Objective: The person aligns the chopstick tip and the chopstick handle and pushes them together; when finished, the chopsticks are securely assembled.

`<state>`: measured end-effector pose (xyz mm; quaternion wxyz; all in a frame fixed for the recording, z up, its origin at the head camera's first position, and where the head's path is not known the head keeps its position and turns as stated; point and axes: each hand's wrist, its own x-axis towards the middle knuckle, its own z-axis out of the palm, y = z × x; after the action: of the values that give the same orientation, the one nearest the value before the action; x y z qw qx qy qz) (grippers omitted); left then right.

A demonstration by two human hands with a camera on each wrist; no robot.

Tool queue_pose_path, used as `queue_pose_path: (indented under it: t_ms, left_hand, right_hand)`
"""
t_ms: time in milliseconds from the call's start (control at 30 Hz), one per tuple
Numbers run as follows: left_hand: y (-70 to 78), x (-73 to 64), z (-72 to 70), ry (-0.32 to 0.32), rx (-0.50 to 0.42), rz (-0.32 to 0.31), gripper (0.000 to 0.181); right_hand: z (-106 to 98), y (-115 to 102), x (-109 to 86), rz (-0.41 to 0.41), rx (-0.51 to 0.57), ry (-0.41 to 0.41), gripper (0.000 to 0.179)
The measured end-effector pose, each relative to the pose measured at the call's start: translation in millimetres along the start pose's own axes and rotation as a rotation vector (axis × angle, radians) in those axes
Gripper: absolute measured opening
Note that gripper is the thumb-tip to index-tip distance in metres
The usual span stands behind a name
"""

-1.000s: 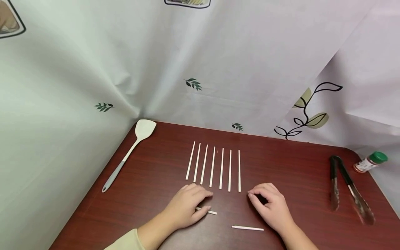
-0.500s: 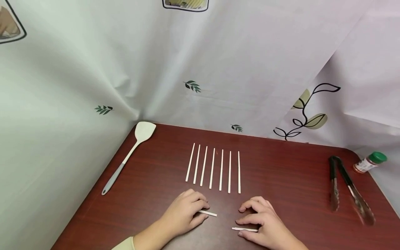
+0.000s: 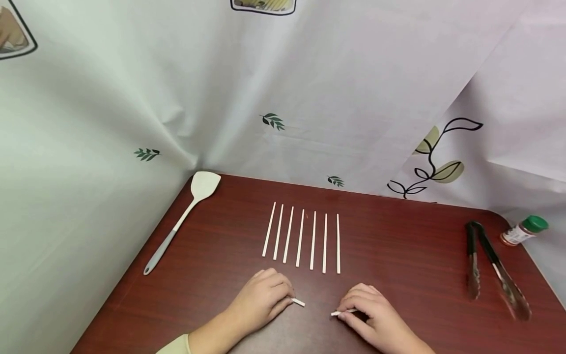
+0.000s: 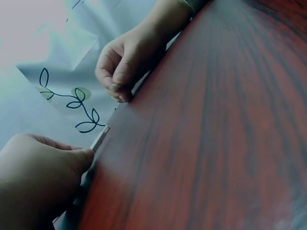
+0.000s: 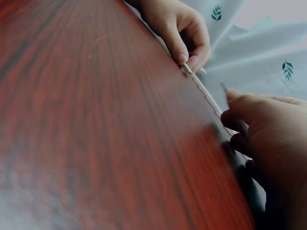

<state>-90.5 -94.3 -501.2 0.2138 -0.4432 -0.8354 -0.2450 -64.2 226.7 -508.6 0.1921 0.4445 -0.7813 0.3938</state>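
In the head view my left hand (image 3: 263, 301) rests near the table's front and pinches a short white stick (image 3: 298, 302), whose end pokes out to the right. The left wrist view also shows this stick (image 4: 100, 140) between thumb and fingers. To the right, my right hand (image 3: 373, 317) pinches a second white stick (image 3: 336, 313) with a narrower tip that points left. A gap separates the two sticks' ends. Beyond the hands, several longer white sticks (image 3: 313, 241) lie side by side in a row. Each held stick is partly hidden by fingers.
A white spatula (image 3: 181, 221) with a grey handle lies along the left edge of the dark red table (image 3: 398, 236). At the right lie black-handled metal tongs (image 3: 497, 268) and a green-capped jar (image 3: 523, 231). A patterned white cloth (image 3: 331, 98) hangs behind.
My right hand has come down onto the loose stick on the table, pinched it and brought it slightly up. My left fingers have closed further round their stick. The row is unchanged.
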Motion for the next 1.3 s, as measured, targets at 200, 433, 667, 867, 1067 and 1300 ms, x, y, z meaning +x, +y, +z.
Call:
queue_pose_path:
  t_ms: [200,433,667,867,1067,1300]
  left_hand:
    - [3.0,2.8,0.4,0.001,-0.036,-0.004,0.004]
    - [12.8,3.9,5.7,0.007,-0.05,-0.004,0.008]
    - [28.8,4.5,9.0,-0.032,-0.083,-0.058,0.003]
    - [38.6,5.7,13.4,-0.041,-0.17,-0.047,0.005]
    - [39.1,6.8,15.2,0.011,-0.2,-0.009,0.005]
    - [39.1,7.4,16.4,0.034,-0.203,0.014,0.005]
  right_hand:
    - [-1,-4,0.8,0.079,-0.044,0.009,0.025]
    - [3,-3,4.4,-0.063,0.015,0.021,0.015]
    - [8,-8,9.3,-0.097,0.083,0.036,0.013]
    - [12,-10,9.8,-0.068,0.15,0.05,0.019]
    - [16,-10,7.0,-0.04,0.17,0.069,0.02]
    - [18,-13,7.5,-0.014,0.189,0.095,0.023]
